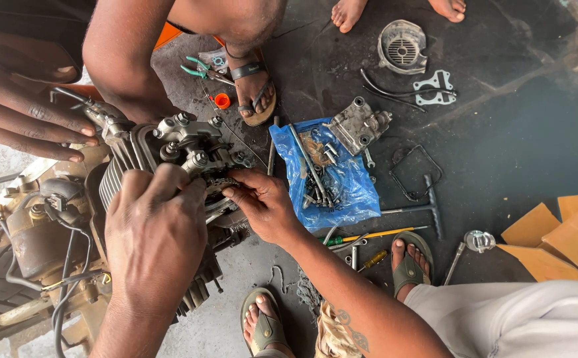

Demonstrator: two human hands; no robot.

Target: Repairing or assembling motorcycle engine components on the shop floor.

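My left hand (153,238) lies palm-down on the finned engine (170,166), fingers curled loosely over its top, grasping nothing that I can see. My right hand (262,205) pinches the chain (221,182) at the engine's head. Another person's hand (27,109) touches the engine's left. A blue bag (355,192) of bolts lies on the floor (521,152).

Left hand (153,242) rests on the finned engine cylinder (170,166); right hand (262,205) fingers its timing chain (219,182).
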